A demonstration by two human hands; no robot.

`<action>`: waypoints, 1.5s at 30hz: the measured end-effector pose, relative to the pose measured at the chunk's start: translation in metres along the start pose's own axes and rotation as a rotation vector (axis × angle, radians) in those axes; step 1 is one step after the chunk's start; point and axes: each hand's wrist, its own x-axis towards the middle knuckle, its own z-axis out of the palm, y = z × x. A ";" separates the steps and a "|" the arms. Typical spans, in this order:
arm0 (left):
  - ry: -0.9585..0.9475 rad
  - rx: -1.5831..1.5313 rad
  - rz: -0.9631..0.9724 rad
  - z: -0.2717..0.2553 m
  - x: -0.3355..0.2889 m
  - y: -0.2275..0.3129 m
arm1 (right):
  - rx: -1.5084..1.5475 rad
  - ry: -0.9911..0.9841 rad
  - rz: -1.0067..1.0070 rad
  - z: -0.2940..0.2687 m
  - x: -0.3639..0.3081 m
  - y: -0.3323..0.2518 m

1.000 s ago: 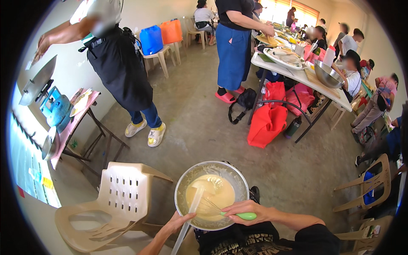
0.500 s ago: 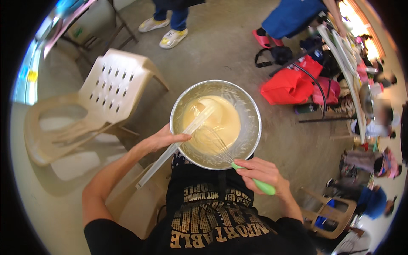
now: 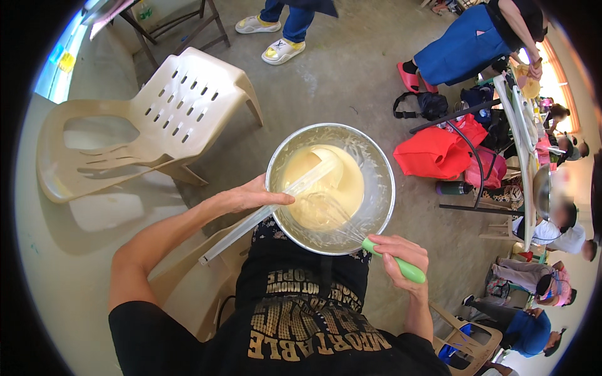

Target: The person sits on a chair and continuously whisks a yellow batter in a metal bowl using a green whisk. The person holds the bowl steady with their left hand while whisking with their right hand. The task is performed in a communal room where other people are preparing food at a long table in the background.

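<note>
Head view: my left hand (image 3: 248, 199) grips the rim of the steel bowl (image 3: 380, 188) on my lap, pinning a clear spatula (image 3: 266, 212); my right hand (image 3: 398, 254) grasps the green-handled whisk (image 3: 351, 232), wires sunk in pale batter (image 3: 326, 185). Advisable: brace the rim firmly, whisk low, avoid splashing.

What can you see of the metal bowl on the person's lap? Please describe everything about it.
The metal bowl is round, shiny, and looks like steel. It rests upright on the person's lap, above the black shirt. Pale yellow batter fills its bottom, and thin smears coat the inner wall. The left hand touches its rim and also a translucent spatula that leans into the batter. The right hand holds a whisk with a green handle, its wires in the batter.
</note>
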 end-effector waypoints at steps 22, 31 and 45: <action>-0.004 0.063 -0.113 0.002 -0.001 0.017 | -0.168 -0.050 0.079 -0.016 -0.005 0.005; 0.026 0.081 -0.094 0.006 -0.007 0.022 | -0.023 -0.117 0.008 -0.003 -0.003 -0.005; 0.132 0.051 0.182 0.009 -0.003 0.003 | 0.008 -0.095 0.089 -0.010 0.001 -0.004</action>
